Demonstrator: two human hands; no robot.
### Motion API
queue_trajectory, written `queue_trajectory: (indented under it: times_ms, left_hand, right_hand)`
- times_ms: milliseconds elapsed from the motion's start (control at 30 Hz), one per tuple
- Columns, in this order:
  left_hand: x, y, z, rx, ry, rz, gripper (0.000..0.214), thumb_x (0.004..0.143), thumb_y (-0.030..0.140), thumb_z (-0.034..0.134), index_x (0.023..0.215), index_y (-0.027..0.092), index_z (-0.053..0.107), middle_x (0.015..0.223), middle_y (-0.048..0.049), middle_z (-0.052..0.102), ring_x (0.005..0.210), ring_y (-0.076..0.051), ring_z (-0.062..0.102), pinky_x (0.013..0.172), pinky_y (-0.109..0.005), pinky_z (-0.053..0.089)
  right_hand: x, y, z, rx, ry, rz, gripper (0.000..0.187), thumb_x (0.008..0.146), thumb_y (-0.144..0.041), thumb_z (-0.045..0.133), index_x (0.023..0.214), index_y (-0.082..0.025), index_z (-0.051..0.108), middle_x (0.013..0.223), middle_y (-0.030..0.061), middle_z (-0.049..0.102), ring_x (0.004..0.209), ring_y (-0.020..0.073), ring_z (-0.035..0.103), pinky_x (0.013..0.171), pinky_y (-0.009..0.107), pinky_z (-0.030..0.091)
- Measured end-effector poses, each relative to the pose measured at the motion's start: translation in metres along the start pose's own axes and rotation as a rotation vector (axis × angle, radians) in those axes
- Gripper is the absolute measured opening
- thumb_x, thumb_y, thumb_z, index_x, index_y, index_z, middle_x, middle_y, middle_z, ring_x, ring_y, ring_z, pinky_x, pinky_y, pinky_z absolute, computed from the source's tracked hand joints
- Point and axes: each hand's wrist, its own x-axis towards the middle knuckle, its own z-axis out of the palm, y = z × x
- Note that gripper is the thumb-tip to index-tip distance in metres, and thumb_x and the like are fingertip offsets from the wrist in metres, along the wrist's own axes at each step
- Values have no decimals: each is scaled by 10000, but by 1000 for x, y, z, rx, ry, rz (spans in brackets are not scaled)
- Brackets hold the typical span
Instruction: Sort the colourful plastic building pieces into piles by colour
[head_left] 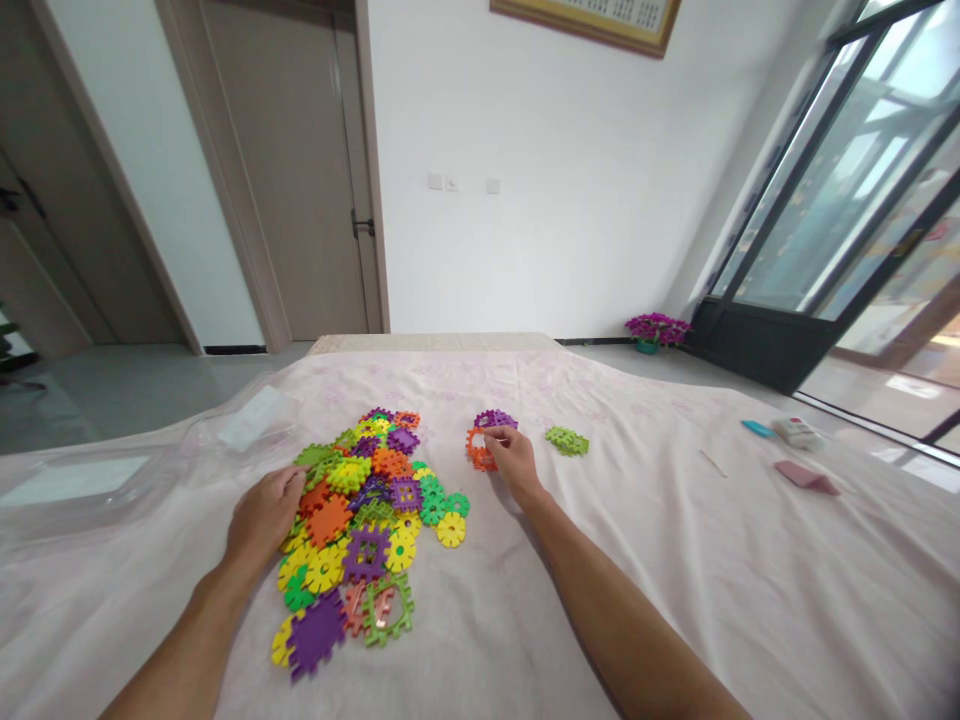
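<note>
My right hand [510, 457] pinches an orange square interlocking piece [478, 462] with a large round hole, just in front of some purple pieces [496, 418]. At the left edge of a mixed heap, my left hand [264, 508] rests against green pieces [319, 458]; whether its fingers hold one is hidden. The heap has toothed squares in purple, orange and green, such as a purple square [318, 632], and notched discs, such as a yellow disc [451, 530]. Right of my right hand lie green toothed pieces [568, 440].
Clear plastic packaging [247, 420] lies on the left of the pink cloth [645, 560]. Far to the right are a thin stick [714, 463], a blue item [757, 428], a white item [796, 433] and a folded pink item [806, 477].
</note>
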Motion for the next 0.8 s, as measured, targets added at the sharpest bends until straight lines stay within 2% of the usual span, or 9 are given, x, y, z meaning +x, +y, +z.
queue_trajectory:
  times_ms: [167, 333, 400, 567, 800]
  left_hand:
    - [-1, 0, -1, 13, -8, -5, 584, 948, 471, 271, 1174, 164, 712, 1310, -122, 679, 1229, -281, 605, 1029, -356, 448]
    - [-1, -2, 1, 11, -2, 1, 590, 956, 476, 263, 1194, 165, 703, 1323, -120, 671, 1224, -281, 606, 1028, -358, 447]
    - [0, -4, 2, 4, -7, -5, 594, 956, 484, 265, 1199, 166, 704, 1326, -121, 669, 1229, -285, 603, 1029, -364, 448]
    - [3, -7, 5, 3, -7, -19, 603, 955, 492, 260, 1186, 171, 716, 1328, -124, 667, 1248, -292, 593, 1049, -375, 439]
    - [3, -7, 4, -25, -1, -8, 586, 951, 487, 282, 1183, 173, 718, 1316, -123, 672, 1239, -295, 595, 1039, -382, 445]
  right_hand:
    - [1, 1, -7, -144, -5, 23, 277, 712, -238, 530, 890, -175, 732, 736, 24, 679, 630, 167, 595, 622, 280, 483]
    - [4, -3, -30, -523, 72, -50, 338, 697, -144, 491, 894, -236, 749, 999, 48, 718, 937, 215, 646, 808, 304, 492]
    - [7, -6, -41, -669, 77, -6, 358, 724, -127, 488, 921, -249, 761, 1054, 59, 720, 990, 227, 644, 817, 309, 479]
    - [15, -6, -69, -921, -18, 187, 335, 812, -187, 521, 1014, -254, 779, 1083, 78, 742, 1021, 238, 660, 826, 306, 452]
    - [21, 10, -100, -1089, 69, 249, 442, 864, -218, 518, 1270, -199, 692, 1270, 175, 654, 1189, 321, 578, 955, 407, 409]
